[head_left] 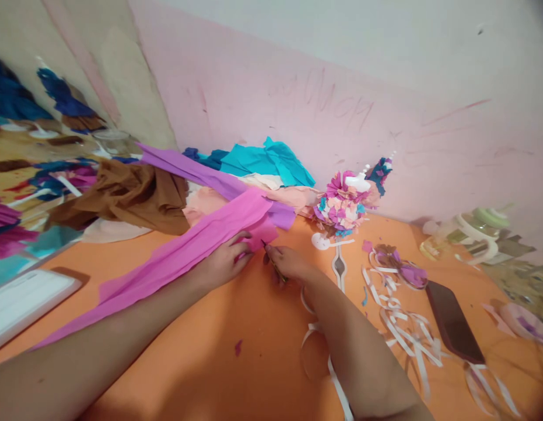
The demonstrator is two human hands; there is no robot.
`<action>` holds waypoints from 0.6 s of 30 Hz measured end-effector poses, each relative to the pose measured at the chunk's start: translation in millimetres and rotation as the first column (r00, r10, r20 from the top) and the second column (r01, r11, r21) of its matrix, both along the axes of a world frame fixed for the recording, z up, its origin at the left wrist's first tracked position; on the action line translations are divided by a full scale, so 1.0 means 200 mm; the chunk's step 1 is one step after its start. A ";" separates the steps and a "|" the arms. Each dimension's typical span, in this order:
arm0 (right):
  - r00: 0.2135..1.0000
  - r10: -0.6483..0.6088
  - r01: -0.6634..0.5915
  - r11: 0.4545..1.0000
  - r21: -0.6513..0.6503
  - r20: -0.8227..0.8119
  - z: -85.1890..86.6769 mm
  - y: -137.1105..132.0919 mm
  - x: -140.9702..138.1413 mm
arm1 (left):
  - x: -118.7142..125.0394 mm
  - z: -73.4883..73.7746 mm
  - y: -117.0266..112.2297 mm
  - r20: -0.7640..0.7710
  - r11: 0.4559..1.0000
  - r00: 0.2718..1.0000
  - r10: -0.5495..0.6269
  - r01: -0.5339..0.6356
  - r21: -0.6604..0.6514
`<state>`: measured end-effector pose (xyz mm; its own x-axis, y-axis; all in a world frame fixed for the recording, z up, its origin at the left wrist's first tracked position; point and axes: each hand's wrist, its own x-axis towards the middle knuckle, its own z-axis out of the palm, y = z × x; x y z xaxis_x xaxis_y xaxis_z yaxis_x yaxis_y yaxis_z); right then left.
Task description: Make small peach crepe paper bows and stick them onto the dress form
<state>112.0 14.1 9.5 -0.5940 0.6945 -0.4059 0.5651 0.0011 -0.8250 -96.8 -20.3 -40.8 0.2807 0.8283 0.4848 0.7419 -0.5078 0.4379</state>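
My left hand (227, 260) rests on the end of a long strip of pink crepe paper (166, 260) that lies across the orange table (219, 351), fingers pinching its edge. My right hand (289, 263) is closed around small scissors (274, 266), the blades pointing at the pink paper's end between both hands. A small paper-flower figure (346, 204) with pink, blue and peach petals stands just beyond my right hand.
Brown crepe paper (131, 196), purple paper (201, 169), teal paper (267, 161) and peach paper (210, 202) are piled at the wall. White paper strips (403, 321) and a dark phone (453, 321) lie right. A tape dispenser (468, 234) sits far right, a white tray (26, 298) left.
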 end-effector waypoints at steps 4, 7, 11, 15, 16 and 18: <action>1.000 -0.006 0.007 1.000 0.014 -0.029 -0.01 0.00 0.00 | 0.00 0.04 -0.02 -0.004 1.000 1.000 0.024 -0.024 0.013; 0.998 0.005 -0.004 1.000 0.012 -0.067 -0.02 0.00 0.00 | 0.00 0.07 -0.03 -0.009 0.999 1.000 0.027 -0.027 0.024; 0.994 0.015 -0.016 1.000 0.000 -0.111 -0.02 0.00 0.00 | -0.01 0.10 -0.04 -0.061 0.996 0.998 0.027 -0.022 0.086; 0.991 -0.001 0.009 0.999 0.053 -0.137 -0.02 0.00 0.00 | -0.01 0.11 -0.05 -0.156 0.986 0.986 0.060 -0.034 0.164; 0.991 -0.006 0.015 0.998 0.065 -0.137 -0.02 0.01 0.01 | -0.01 0.12 -0.06 -0.176 0.982 0.982 0.069 -0.036 0.185; 0.991 -0.017 0.028 0.996 0.086 -0.129 -0.03 0.02 0.01 | -0.02 0.14 -0.06 -0.212 0.973 0.973 0.090 -0.040 0.229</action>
